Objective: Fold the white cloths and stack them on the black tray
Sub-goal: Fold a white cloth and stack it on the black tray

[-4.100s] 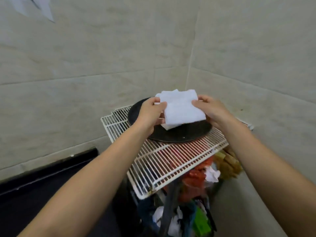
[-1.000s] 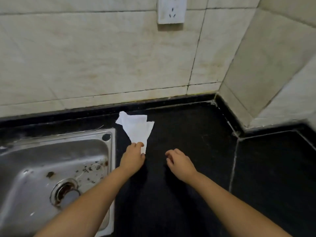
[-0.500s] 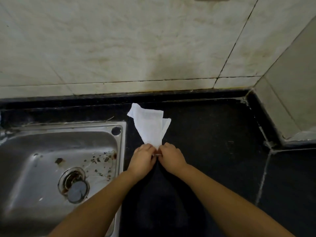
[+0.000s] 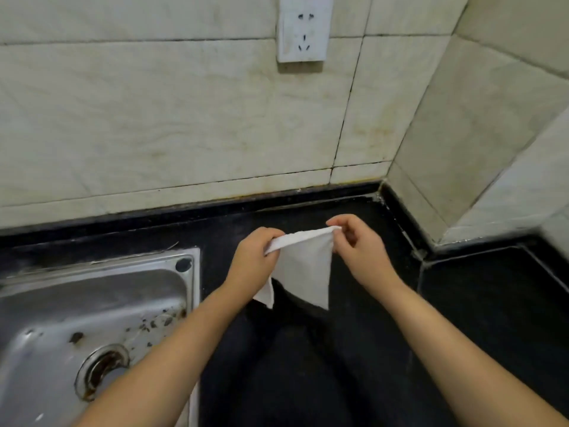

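Observation:
A small white cloth (image 4: pixel 303 268) hangs in the air above the black countertop (image 4: pixel 462 318), stretched between both hands. My left hand (image 4: pixel 252 260) grips its left top corner with curled fingers. My right hand (image 4: pixel 360 251) pinches the right top corner between thumb and fingers. The cloth's lower edge droops toward the counter, and part of it trails behind my left wrist. The black tray is out of view.
A steel sink (image 4: pixel 92 318) with a drain (image 4: pixel 101 369) and bits of debris lies at the left, right beside my left forearm. Tiled walls meet in a corner at the right. A white wall socket (image 4: pixel 303 29) sits above.
The cloth lay flat on the counter with both hands together at its near corner. Now it is lifted off the counter and the hands have moved apart, stretching its top edge.

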Tool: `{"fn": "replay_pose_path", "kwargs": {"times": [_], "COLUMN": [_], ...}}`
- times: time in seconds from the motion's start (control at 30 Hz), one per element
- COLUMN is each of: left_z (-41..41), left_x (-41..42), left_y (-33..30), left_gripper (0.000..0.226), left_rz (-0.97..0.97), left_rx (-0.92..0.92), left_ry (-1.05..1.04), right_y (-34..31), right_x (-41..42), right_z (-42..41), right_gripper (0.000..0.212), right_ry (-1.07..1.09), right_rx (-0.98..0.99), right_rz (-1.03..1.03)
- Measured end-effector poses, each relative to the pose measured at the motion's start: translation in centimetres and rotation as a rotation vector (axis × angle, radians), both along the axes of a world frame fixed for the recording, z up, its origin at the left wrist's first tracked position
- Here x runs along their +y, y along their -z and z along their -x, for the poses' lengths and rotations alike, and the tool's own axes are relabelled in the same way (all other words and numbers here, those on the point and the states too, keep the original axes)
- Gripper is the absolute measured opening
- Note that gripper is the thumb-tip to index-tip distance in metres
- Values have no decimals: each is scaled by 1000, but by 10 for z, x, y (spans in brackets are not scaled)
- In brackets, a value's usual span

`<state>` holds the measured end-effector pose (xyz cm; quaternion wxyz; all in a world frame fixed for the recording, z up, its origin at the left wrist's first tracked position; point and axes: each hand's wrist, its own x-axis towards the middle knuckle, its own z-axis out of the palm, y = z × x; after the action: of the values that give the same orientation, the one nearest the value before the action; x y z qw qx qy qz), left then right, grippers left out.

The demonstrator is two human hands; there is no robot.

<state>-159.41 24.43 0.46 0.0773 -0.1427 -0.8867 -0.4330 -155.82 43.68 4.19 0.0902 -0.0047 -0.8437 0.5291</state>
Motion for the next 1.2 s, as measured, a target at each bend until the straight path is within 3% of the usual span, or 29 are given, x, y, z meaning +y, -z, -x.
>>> {"fn": "replay_pose_path", "kwargs": {"times": [0.13, 0.33, 0.53, 0.63, 0.83, 1.0, 1.2], "left_z": [-5, 1, 16, 3, -77, -131, -116], "left_x": [-8, -2, 18, 4, -26, -37, -40], "left_y": [-20, -25, -49, -30, 62, 102, 96], "left_gripper": [18, 13, 16, 15, 15, 9, 10], "left_rz": [-3, 50, -399, -440, -227, 96, 64], "left_rx": [-53, -158, -255, -351, -607, -811, -751], "left_ry": [77, 109, -34, 50, 70, 196, 87], "right_y": [-24, -15, -29, -14, 80, 125, 113], "right_x": [47, 84, 85, 87, 81, 76, 74], "right_z": [-16, -16, -10, -23, -92, -156, -125], "right_gripper": [16, 14, 16, 16, 13, 9, 11], "right_ry": [116, 236, 251, 208, 77, -80, -45], "right_rx": [39, -83, -22, -31, -337, -702, -687], "right_rz": [25, 98, 134, 113, 128, -20, -190]}}
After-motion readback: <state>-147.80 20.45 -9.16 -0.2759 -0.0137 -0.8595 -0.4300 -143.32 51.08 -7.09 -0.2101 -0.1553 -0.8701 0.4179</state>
